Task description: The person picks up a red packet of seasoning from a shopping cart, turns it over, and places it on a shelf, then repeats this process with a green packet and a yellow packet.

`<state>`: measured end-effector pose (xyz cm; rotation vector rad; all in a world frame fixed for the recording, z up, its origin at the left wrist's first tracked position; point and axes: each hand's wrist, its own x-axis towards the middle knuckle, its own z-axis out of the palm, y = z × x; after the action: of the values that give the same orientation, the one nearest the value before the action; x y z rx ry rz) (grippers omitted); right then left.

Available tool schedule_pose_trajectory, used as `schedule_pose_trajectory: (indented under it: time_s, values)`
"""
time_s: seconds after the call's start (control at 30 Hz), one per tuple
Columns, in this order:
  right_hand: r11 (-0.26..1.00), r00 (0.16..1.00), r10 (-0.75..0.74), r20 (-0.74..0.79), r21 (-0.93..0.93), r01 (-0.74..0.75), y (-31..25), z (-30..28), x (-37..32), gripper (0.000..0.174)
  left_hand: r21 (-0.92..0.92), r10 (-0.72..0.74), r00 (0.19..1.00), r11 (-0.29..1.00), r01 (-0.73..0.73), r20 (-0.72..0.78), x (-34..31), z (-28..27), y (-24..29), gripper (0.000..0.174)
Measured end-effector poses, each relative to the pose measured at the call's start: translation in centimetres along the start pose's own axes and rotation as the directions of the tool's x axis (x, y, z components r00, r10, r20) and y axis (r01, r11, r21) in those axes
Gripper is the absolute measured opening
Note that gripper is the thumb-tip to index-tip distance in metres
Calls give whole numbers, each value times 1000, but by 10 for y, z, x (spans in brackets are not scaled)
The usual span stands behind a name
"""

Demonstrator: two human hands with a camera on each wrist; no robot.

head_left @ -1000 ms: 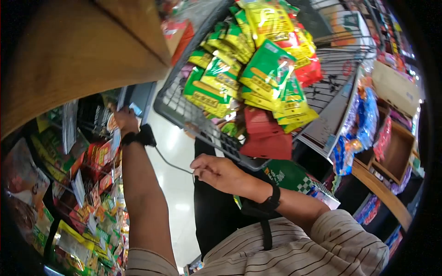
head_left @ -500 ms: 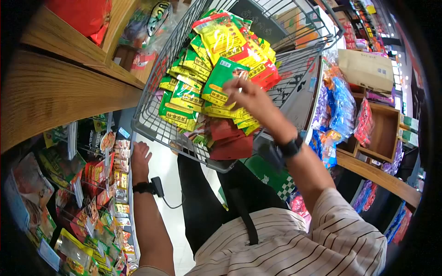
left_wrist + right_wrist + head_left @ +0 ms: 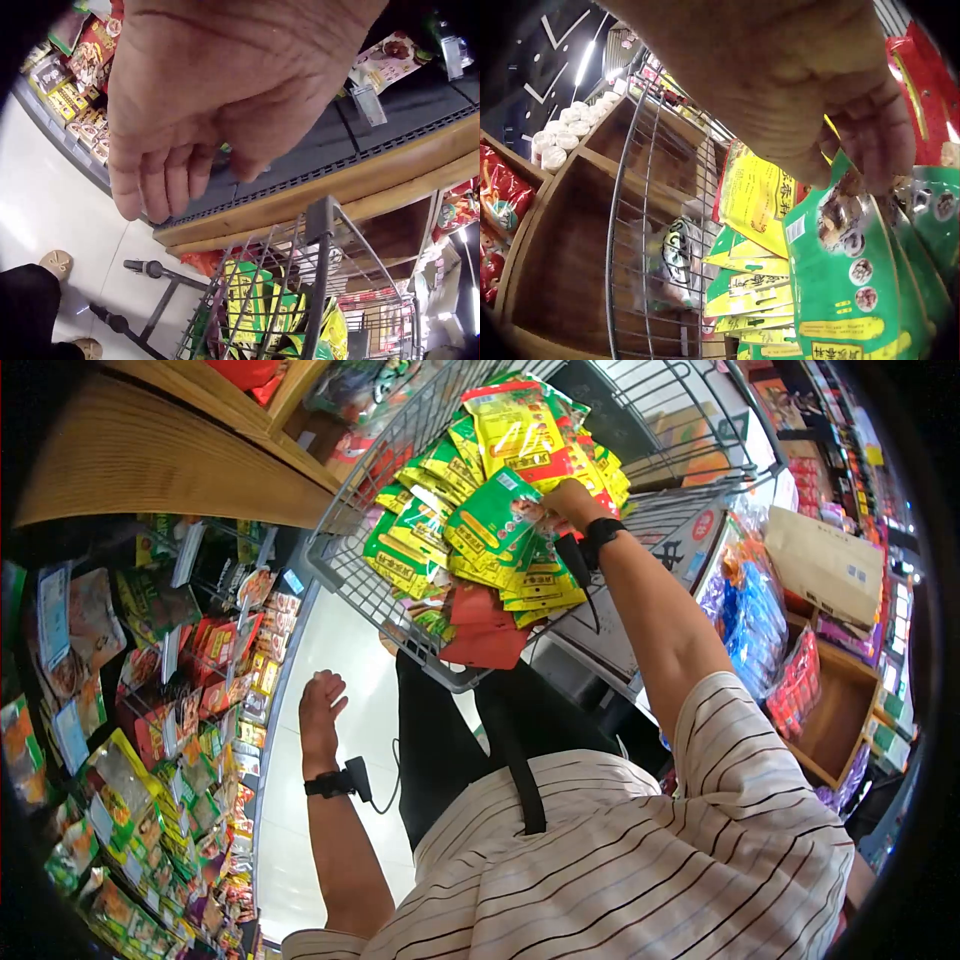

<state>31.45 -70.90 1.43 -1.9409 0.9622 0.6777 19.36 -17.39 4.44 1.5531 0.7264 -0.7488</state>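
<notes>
Inside a wire shopping cart (image 3: 318, 552), my right hand (image 3: 577, 506) pinches the upper edge of a green and yellow seasoning packet (image 3: 490, 510). From the right wrist view, the fingers curl over the top of this green packet (image 3: 840, 262), and more green packets stand close behind it. Yellow and red packets (image 3: 515, 435) lie around it in the pile, with dark red packets (image 3: 485, 625) at the near end. My left hand (image 3: 321, 710) hangs over the floor beside the shelf, its fingers loosely bent and holding nothing; its palm side (image 3: 217, 97) fills the top of the left wrist view.
A shelf rack with hanging food packets (image 3: 190, 710) runs along the left. Wooden shelving (image 3: 170, 450) borders the cart at upper left. On the right are bagged goods (image 3: 750, 620), a cardboard box (image 3: 825, 565) and a wooden bin (image 3: 835, 700).
My right hand has moved from near my body up into the cart and now grips a green packet. My left hand has drawn back from the shelf rack toward me.
</notes>
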Motion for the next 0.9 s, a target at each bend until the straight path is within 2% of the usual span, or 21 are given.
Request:
schedule_pose_trajectory:
  time_s: [0.03, 0.13, 0.27, 0.3, 0.4, 0.47, 0.57, 0.6, 0.67, 0.73, 0.77, 0.8, 0.83, 0.9]
  values:
    - [999, 999, 32, 16, 35, -32, 0, 2, 2, 15, -13, -3, 1000, 1000, 2, -16, -8, 3, -1, 65]
    - [992, 998, 0, 66, 128, -9, -7, 0, -7, 18, -13, 33, 998, 999, -33, -60, -34, 12, 1, 61]
    - [893, 939, -242, 243, 434, 118, -31, -11, -46, 23, -13, 136, 985, 990, -138, -108, -59, 23, 17, 57]
    - [833, 938, -275, 210, 539, 124, -42, -10, -66, 23, -21, 165, 981, 986, -168, -104, -65, 28, 25, 56]
    - [707, 888, -414, 202, 686, 173, -57, -15, -105, 16, -16, 256, 965, 966, -257, -54, -80, 49, 54, 53]
    - [604, 819, -503, 276, 790, 104, -65, -18, -124, 12, 20, 328, 944, 944, -328, 29, -83, 66, 75, 56]
    - [445, 652, -676, 343, 895, -9, -78, -25, -180, 12, 63, 481, 859, 865, -497, 175, -89, 97, 98, 53]
    - [415, 613, -704, 357, 908, -52, -79, -24, -194, 13, -47, 550, 810, 832, -553, 205, -100, 111, 109, 51]
    - [362, 537, -752, 382, 920, -147, -79, -20, -217, 15, -8, 551, 802, 825, -565, 230, -120, 122, 127, 55]
    - [354, 429, -795, 430, 902, -248, -76, -11, -232, 20, 118, 518, 821, 824, -555, 240, -148, 121, 148, 60]
    - [362, 387, -801, 457, 885, -294, -77, -6, -245, 20, -12, 490, 839, 865, -502, 235, -153, 119, 150, 61]
    - [372, 343, -806, 482, 864, -339, -76, -3, -256, 20, -224, 621, 759, 781, -582, 194, -161, 127, 160, 59]
    - [407, 345, -775, 529, 836, -368, -71, 3, -258, 22, -422, 737, 660, 651, -632, 148, -169, 136, 170, 57]
    - [411, 319, -762, 564, 801, -435, -63, 15, -268, 21, -317, 798, 586, 598, -736, 145, -171, 131, 173, 51]
